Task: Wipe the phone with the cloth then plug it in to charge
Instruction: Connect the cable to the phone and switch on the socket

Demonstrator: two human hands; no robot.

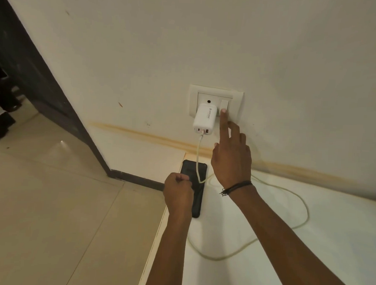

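Observation:
A black phone (195, 171) lies flat on the white counter (286, 245), near its left edge and close to the wall. A white charger (204, 119) sits in the wall socket plate (237, 101), and its white cable (275, 236) drops to the phone, then loops across the counter. My right hand (231, 157) is raised to the wall, its index fingertip touching the switch (224, 105) beside the charger. My left hand (178, 192) is closed in a loose fist over the phone's left side; whether it grips anything is hidden. No cloth is in view.
The cream wall fills the upper view. A dark door frame (44, 73) runs diagonally at the left, with tiled floor (49, 200) below the counter's left edge. A dark skirting strip (137, 180) meets the floor.

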